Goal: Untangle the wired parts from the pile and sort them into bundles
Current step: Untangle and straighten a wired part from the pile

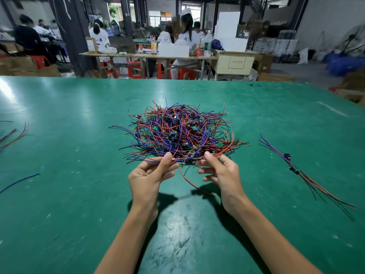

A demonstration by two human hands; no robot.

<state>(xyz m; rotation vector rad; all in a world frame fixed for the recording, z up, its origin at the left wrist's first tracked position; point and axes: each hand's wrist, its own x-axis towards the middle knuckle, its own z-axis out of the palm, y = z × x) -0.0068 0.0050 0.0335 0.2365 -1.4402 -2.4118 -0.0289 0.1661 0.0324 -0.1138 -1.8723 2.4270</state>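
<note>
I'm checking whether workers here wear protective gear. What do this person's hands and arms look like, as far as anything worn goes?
Nothing worn shows. The left hand and right hand are bare, with no gloves, rings or tape visible. Both forearms are bare up to the bottom edge of the picture: no sleeves, watch or wrist strap in view. The fingernails look short and unpainted.

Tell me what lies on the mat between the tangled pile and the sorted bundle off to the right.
Nothing: in the head view the green mat is bare between the tangled pile and the sorted bundle. Both hands work at the pile's near edge.
</note>
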